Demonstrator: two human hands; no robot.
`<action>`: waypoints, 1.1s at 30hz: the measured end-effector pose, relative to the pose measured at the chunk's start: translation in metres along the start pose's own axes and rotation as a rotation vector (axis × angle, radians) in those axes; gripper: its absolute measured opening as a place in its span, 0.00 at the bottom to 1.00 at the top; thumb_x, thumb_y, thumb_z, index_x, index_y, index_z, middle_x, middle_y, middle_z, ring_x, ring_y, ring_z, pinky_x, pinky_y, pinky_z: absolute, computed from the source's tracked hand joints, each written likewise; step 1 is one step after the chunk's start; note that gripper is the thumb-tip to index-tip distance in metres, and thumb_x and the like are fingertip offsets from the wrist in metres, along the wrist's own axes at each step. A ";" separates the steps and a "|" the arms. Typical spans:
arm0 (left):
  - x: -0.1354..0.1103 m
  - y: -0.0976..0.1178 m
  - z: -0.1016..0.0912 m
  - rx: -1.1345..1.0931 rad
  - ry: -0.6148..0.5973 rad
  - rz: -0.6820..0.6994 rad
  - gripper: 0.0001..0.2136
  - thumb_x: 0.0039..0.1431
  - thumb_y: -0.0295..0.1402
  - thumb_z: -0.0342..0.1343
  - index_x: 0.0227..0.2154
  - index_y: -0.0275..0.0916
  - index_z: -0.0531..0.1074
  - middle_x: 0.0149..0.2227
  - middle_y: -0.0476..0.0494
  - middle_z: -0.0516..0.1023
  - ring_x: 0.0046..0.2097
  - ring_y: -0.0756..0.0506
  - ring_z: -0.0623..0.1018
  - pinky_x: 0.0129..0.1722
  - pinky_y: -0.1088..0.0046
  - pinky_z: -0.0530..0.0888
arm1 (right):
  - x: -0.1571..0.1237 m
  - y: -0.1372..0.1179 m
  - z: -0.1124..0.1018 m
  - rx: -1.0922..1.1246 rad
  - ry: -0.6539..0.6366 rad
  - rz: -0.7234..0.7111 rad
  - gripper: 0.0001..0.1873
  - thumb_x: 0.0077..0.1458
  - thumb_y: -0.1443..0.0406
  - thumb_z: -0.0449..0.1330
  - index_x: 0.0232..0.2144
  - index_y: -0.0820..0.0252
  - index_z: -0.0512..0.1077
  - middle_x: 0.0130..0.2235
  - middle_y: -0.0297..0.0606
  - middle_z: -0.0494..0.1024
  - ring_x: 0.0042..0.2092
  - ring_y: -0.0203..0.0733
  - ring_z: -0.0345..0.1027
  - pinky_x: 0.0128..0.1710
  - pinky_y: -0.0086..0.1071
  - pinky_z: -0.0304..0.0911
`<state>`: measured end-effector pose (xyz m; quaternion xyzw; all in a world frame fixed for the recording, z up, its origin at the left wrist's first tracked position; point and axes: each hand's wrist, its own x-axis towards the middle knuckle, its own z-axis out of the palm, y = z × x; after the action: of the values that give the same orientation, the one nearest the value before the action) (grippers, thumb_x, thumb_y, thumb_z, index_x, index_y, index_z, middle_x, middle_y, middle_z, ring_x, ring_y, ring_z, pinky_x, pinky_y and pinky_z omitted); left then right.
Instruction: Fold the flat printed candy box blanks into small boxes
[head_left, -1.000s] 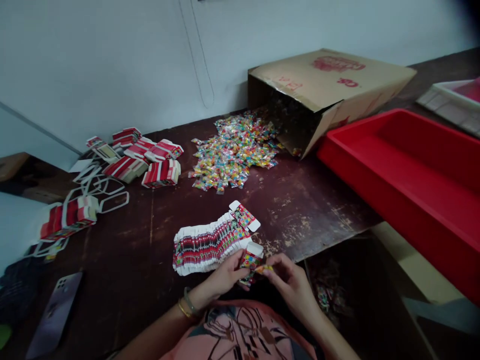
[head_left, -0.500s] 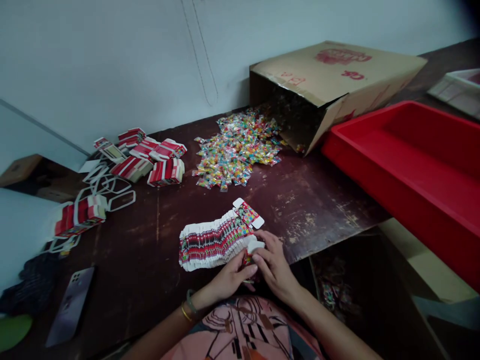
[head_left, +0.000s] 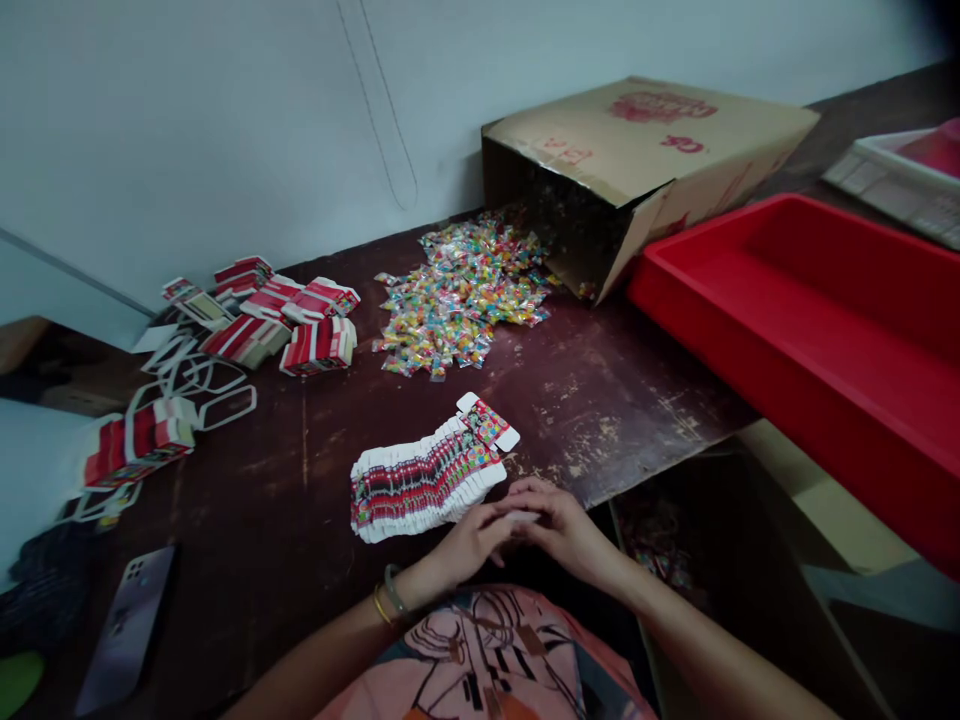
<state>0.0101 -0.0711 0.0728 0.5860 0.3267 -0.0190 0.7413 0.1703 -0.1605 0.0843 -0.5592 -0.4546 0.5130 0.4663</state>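
My left hand (head_left: 471,540) and my right hand (head_left: 564,525) meet at the table's near edge, fingers closed together around a small printed carton (head_left: 520,516) of which only a white flap shows. Just behind them lies a fanned row of flat printed cartons (head_left: 427,475). Farther back, a heap of colourful wrapped candies (head_left: 459,298) spills from a tipped cardboard box (head_left: 637,160).
A big red tray (head_left: 810,330) fills the right side, with a white tray (head_left: 900,185) behind it. Bundles of red-and-white cartons and loose white bands (head_left: 247,330) lie at the left. A phone (head_left: 124,625) rests near the left front edge of the dark wooden table (head_left: 600,400).
A second ago my left hand held the small carton upright and my right hand held a candy at it. Now both hands have closed over the carton, hiding most of it.
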 end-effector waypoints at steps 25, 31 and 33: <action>-0.023 0.006 -0.018 -0.273 -0.145 -0.081 0.18 0.60 0.41 0.55 0.51 0.39 0.70 0.46 0.39 0.74 0.46 0.44 0.75 0.47 0.64 0.70 | -0.010 0.014 -0.093 -0.712 0.274 -0.089 0.13 0.59 0.56 0.57 0.35 0.52 0.79 0.43 0.44 0.78 0.46 0.51 0.70 0.48 0.45 0.65; -0.024 -0.004 -0.013 -0.331 -0.062 -0.082 0.18 0.57 0.41 0.57 0.47 0.37 0.71 0.43 0.40 0.75 0.41 0.46 0.76 0.41 0.68 0.70 | 0.098 0.053 -0.023 -0.986 0.239 -0.267 0.26 0.58 0.61 0.59 0.58 0.59 0.65 0.57 0.49 0.70 0.59 0.55 0.60 0.56 0.50 0.58; -0.028 -0.005 -0.013 -0.351 -0.042 -0.063 0.18 0.56 0.41 0.58 0.47 0.37 0.71 0.42 0.40 0.75 0.40 0.46 0.76 0.40 0.68 0.70 | 0.113 0.057 -0.019 -1.002 0.232 -0.290 0.21 0.59 0.66 0.56 0.56 0.58 0.68 0.55 0.47 0.72 0.57 0.54 0.62 0.55 0.50 0.58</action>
<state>-0.0197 -0.0709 0.0814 0.4367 0.3277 0.0028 0.8378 0.1977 -0.0587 0.0115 -0.6978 -0.6619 0.0981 0.2556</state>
